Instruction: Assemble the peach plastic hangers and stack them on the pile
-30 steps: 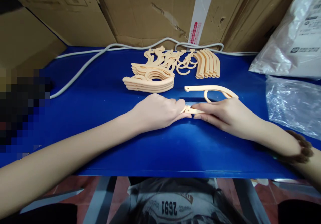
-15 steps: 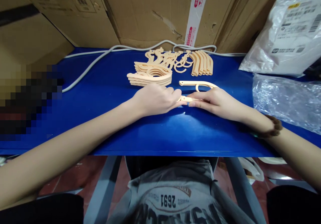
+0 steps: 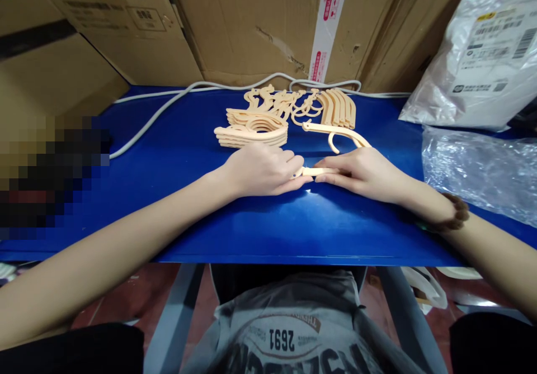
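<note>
Between my hands, just above the blue table, is a cream plastic folding hanger point(image 3: 321, 171). My left hand point(image 3: 262, 170) is closed, its thumb and fingers pinching a small end piece with a dark hole. My right hand point(image 3: 364, 175) grips the near arm, whose tip meets that piece. Beyond my right fingers a curved hanger arm point(image 3: 331, 129) reaches left, with a hook point(image 3: 333, 143) below it; whether it joins the held part is hidden by my hand. Behind my left hand lies a stack of cream hanger pieces point(image 3: 251, 136).
Loose hooks point(image 3: 308, 105) and a row of curved arms point(image 3: 339, 108) lie at the back of the blue table point(image 3: 268, 228). A white cable point(image 3: 146, 125) runs behind them. Cardboard boxes point(image 3: 243, 27) stand at the rear. Plastic packaging point(image 3: 478, 167) and a white parcel point(image 3: 474, 66) are at right.
The far hanger arm and hook have swung slightly, the arm's left tip now higher. The joint between my fingers has shifted left and lower. Both hands keep nearly the same place.
</note>
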### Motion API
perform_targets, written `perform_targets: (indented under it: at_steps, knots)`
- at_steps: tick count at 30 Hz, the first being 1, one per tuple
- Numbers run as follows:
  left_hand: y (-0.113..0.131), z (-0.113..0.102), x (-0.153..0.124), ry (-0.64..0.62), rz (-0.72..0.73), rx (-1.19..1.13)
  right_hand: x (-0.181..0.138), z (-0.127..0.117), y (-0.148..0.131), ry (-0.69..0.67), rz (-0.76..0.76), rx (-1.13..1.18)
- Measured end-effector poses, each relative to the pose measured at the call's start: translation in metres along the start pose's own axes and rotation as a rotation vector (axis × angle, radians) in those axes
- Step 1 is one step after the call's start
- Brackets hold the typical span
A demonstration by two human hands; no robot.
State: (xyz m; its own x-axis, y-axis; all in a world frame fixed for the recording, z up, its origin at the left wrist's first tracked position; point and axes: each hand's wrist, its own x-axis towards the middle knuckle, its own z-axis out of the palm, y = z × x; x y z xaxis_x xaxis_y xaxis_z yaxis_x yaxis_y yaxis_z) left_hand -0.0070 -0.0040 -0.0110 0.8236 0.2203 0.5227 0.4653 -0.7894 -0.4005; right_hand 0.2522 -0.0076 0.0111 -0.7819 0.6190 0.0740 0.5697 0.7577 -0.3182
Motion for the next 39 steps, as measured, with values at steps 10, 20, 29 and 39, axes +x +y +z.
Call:
perform_targets:
  at_steps: [10, 20, 29, 39]
  knots:
    - [0.005, -0.016, 0.001, 0.175, 0.058, -0.131, -0.01, -0.029, 0.015, 0.365, 0.023, -0.614]
    - [0.011, -0.033, 0.0, 0.174, 0.09, -0.182, -0.009, -0.03, 0.012, 0.527, 0.182, -0.452]
    - [0.008, -0.023, 0.01, -0.024, -0.073, -0.101, -0.002, -0.012, 0.024, 0.456, 0.317, -0.233]
    - [0.008, -0.017, 0.01, -0.035, -0.08, -0.025, -0.001, -0.007, 0.015, 0.261, 0.225, -0.554]
